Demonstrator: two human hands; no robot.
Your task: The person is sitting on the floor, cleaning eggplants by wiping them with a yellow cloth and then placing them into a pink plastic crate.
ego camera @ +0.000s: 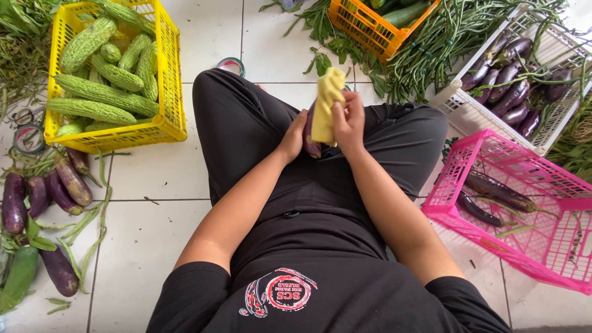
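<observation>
we see only a small dark part of the purple eggplant (310,143), because the yellow cloth (326,106) covers most of it and the fingers hide the rest. our left hand (295,137) is closed around the eggplant from the side, above our lap. our right hand (349,121) is closed on the cloth and presses it against the eggplant; its fingertips are bent over the cloth edge. how long the eggplant is we cannot tell.

we sit cross-legged on the white tiled floor (160,172) in black clothes. on our right side stands a pink crate (524,166) with two long eggplants inside; its far corner is cut off by the picture edge. behind it is a white crate (468,114) full of eggplants, partly under long green beans (431,49). an orange crate (364,24) with green vegetables is cut at the top. on our left a yellow crate (169,74) holds bitter gourds, and loose eggplants (43,197) lie on the floor near it among leaves. two tape rolls (28,139) lie there, one half hidden by stems, and another tape roll (230,64) shows behind our knee.
</observation>
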